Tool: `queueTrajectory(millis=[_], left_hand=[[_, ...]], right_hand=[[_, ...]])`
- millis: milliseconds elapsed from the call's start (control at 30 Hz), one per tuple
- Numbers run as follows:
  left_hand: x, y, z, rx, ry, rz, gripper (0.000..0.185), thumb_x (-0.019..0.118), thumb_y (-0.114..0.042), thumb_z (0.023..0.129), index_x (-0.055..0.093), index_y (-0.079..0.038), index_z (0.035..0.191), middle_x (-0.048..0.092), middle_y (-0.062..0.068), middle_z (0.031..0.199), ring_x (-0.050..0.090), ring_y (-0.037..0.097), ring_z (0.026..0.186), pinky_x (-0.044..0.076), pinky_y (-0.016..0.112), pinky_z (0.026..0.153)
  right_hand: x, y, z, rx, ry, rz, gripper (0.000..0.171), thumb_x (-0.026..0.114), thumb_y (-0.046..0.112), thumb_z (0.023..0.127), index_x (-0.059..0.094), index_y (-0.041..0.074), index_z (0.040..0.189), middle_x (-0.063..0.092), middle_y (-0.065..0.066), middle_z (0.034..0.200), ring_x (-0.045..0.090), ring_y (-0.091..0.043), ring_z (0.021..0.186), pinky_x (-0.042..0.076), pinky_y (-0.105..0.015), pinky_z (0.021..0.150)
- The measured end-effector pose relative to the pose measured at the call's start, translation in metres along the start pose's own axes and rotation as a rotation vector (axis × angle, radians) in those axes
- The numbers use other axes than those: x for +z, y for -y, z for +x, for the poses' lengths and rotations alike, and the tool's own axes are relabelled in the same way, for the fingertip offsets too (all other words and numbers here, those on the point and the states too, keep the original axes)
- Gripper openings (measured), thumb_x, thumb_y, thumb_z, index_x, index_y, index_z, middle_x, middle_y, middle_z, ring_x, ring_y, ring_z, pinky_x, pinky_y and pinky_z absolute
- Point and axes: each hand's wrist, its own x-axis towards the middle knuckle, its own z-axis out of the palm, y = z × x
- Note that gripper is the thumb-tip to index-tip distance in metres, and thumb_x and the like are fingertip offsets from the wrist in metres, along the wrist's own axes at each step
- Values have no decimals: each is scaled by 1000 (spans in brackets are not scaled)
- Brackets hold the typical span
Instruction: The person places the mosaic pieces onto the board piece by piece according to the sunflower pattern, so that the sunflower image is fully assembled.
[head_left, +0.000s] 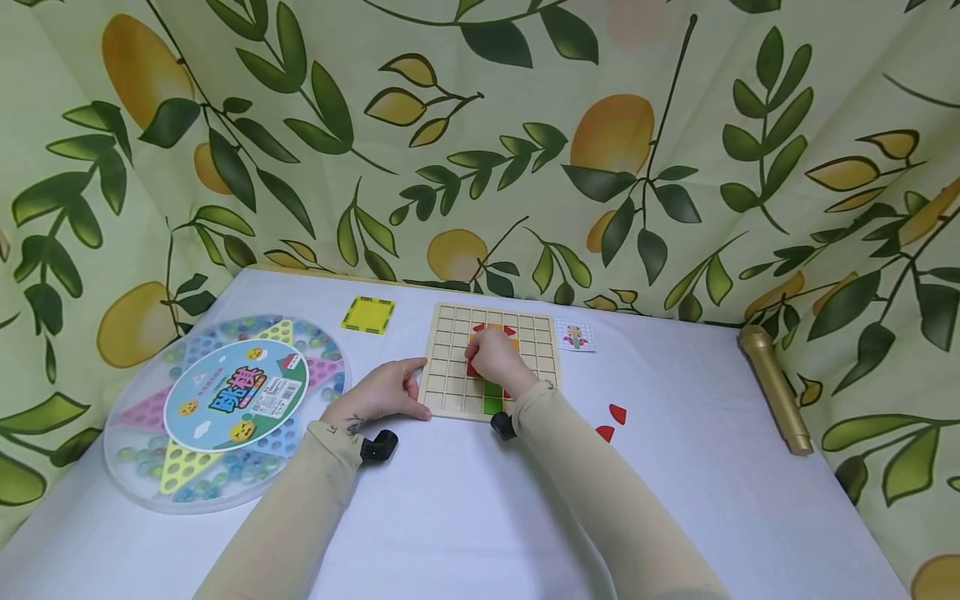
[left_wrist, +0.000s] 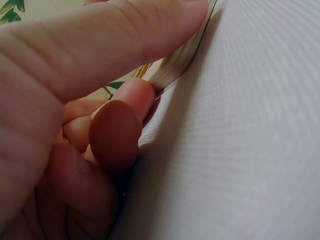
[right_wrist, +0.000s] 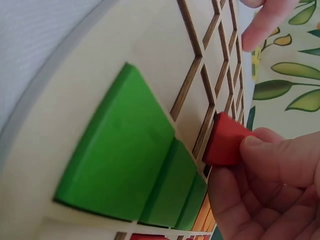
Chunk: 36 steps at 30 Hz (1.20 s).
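Note:
A wooden grid board [head_left: 448, 350] lies flat at mid-table, its inlay partly hidden by my right hand [head_left: 497, 360]. Thumb and fingertips of that hand pinch a small red piece [right_wrist: 227, 141] over the grid, tilted against the slots beside the green tiles [right_wrist: 117, 150]. Red and orange pieces also show on the board's far half. My left hand [head_left: 378, 392] touches the board's left side, thumb by the near corner and index finger farther up. In the left wrist view its thumb [left_wrist: 135, 30] lies along the wooden edge, the other fingers loosely bent.
Two loose red pieces [head_left: 617, 413] lie right of the board. A pattern card [head_left: 576, 336] sits at its far right corner, a yellow square frame [head_left: 367, 315] at far left. A round marble game board [head_left: 123, 475] fills the left side; a gold microphone-shaped object [head_left: 776, 390] lies far right.

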Motion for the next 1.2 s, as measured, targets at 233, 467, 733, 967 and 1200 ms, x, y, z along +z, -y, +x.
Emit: queueTrajectory(millis=[233, 467, 733, 967, 1200], left_hand=[[0, 0, 0, 12, 0, 5, 94, 85, -18, 62, 36, 1, 139, 52, 1, 68, 46, 14, 61, 38, 28, 70], [0, 1, 0, 9, -4, 0, 94, 85, -17, 61, 36, 0, 139, 52, 1, 68, 46, 14, 60, 38, 29, 72], [0, 1, 0, 11, 2, -5, 94, 85, -18, 61, 36, 1, 139, 52, 2, 68, 46, 14, 61, 38, 29, 72], [0, 1, 1, 7, -3, 0, 95, 85, -18, 61, 36, 0, 140, 52, 1, 69, 46, 14, 61, 38, 28, 73], [1, 1, 2, -22, -7, -20, 95, 86, -16, 60, 37, -1, 140, 52, 2, 68, 47, 15, 61, 39, 29, 73]], right_hand=[[2, 2, -2, 1, -3, -43, 25, 49, -10, 82, 70, 4, 85, 64, -8, 91, 54, -20, 81, 47, -27, 67], [4, 10, -6, 8, 9, -133, 17, 54, -6, 83, 68, 4, 85, 61, -6, 84, 52, -22, 78, 45, -29, 69], [7, 13, -7, -33, -11, -269, 13, 57, -1, 84, 68, 5, 87, 64, -5, 86, 54, -21, 79, 48, -31, 75], [8, 13, -7, -52, -25, -292, 11, 59, 1, 83, 68, 4, 87, 66, -6, 87, 56, -21, 79, 49, -32, 76], [10, 12, -7, -42, -28, -287, 9, 60, 1, 84, 68, 5, 84, 64, -4, 82, 54, -20, 76, 48, -30, 74]])
